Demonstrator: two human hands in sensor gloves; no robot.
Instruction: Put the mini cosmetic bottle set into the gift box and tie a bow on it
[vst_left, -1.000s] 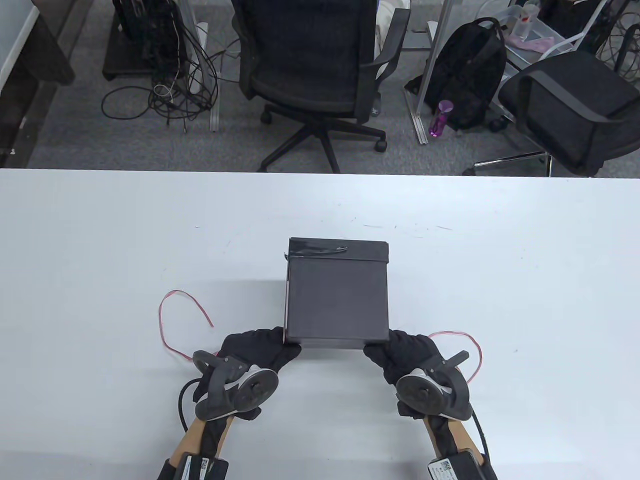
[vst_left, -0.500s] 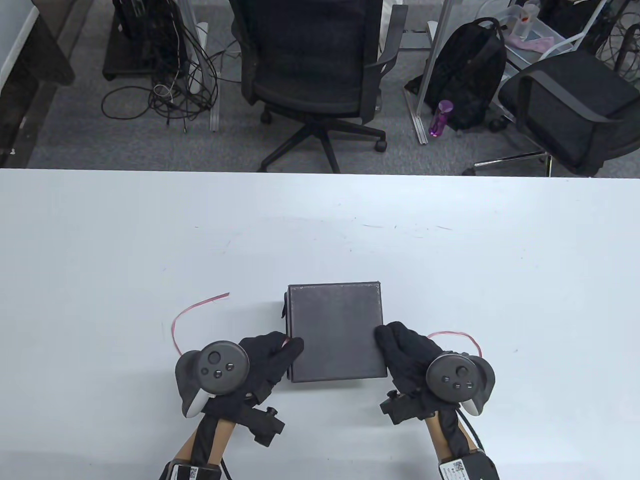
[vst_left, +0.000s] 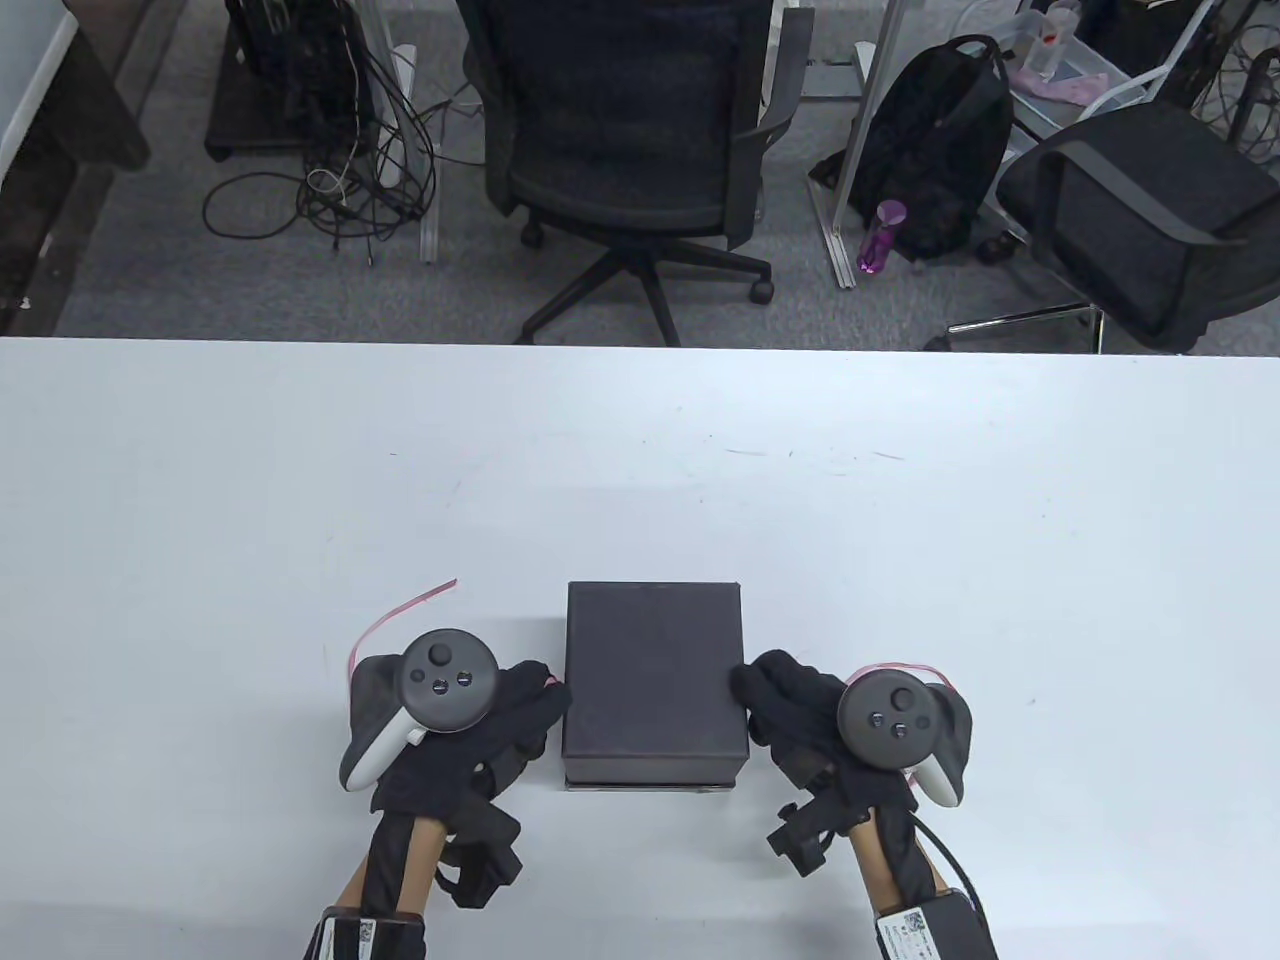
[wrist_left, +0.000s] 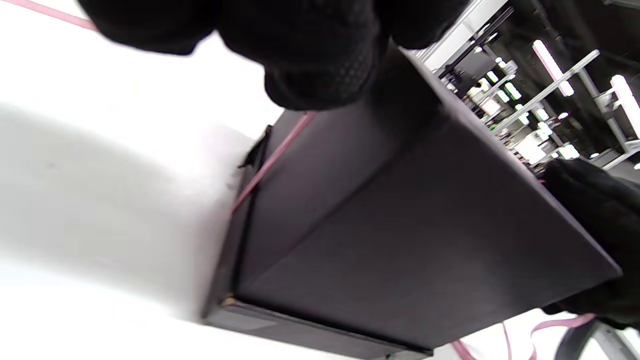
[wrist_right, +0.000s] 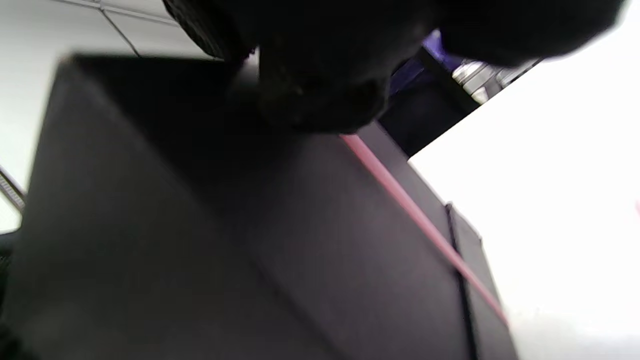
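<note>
Gift box, lidded, sat on bench; left hand at 9 o'clock and right hand at 3 o'clock each pinched pink ribbon against its sides.

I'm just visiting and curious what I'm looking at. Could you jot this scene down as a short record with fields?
setting: white table, office chairs behind it
main item: black gift box, lid on, resting on the table
ribbon: thin pink ribbon running up both sides of the box
left hand: at the box's left side, on the ribbon
right hand: at the box's right side, on the ribbon
bow: none tied yet
</note>
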